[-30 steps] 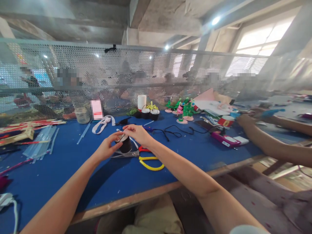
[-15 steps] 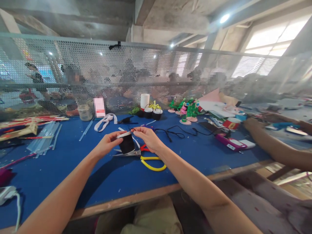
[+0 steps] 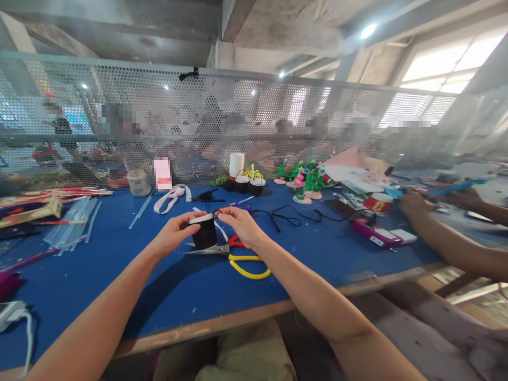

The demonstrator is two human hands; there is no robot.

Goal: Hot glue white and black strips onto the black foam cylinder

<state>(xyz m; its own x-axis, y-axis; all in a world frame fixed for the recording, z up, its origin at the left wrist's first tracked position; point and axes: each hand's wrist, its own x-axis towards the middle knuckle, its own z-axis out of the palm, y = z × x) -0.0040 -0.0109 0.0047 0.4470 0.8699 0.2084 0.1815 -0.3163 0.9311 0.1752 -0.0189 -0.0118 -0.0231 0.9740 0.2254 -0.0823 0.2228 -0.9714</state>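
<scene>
A small black cup with a white rim (image 3: 205, 233) is pinched at its upper left by my left hand (image 3: 177, 233). My right hand (image 3: 239, 223) is closed at the cup's right edge, its fingertips on a thin black cord loop (image 3: 217, 212) by the rim. Just under the cup lie scissors (image 3: 249, 276) with yellow and red handles, blades pointing left. A white ribbon strip (image 3: 222, 231) shows behind the cup. Farther back stand two similar black cups (image 3: 257, 186) with white rims and thin black handles.
Clear glue sticks (image 3: 70, 225) lie at left, near a glass jar (image 3: 138, 183) and a curled white ribbon (image 3: 170, 199). Green felt figures (image 3: 313, 182), a black cable (image 3: 289, 218) and a purple device (image 3: 373, 234) are at right. A co-worker's arm (image 3: 440, 233) reaches in there.
The cup has turned slightly upright and shifted a little left in my hands. Both hands keep nearly the same place. The co-worker's hands at right have moved a little.
</scene>
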